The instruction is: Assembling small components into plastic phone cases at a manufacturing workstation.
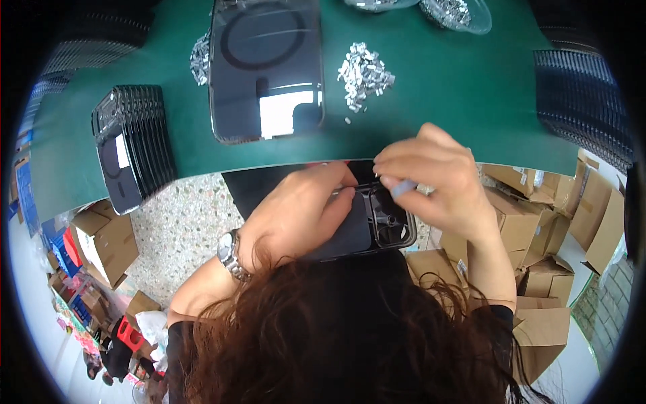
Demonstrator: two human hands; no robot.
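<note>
Close to my body, below the table edge, a dark phone case (351, 232) lies flat with its framed camera opening (392, 222) toward the right. My left hand (296, 205) grips the case by its far edge, thumb and fingers closed on it; a metal watch is on that wrist. Over the camera end hovers my right hand (441, 178), its thumb and forefinger pinched together. A pale cover (404, 188) wraps one of its fingertips. Whatever sits in that pinch is too small to make out. On the green table, a heap of small silver pieces (363, 77) lies beyond.
A tall stack of phone cases (266, 74) stands mid-table, with a leaning row of cases (134, 145) at left. More cases (582, 91) line the right. Clear bowls (457, 13) hold silver pieces. Cardboard boxes (518, 215) crowd the right floor; people (118, 357) sit far lower left.
</note>
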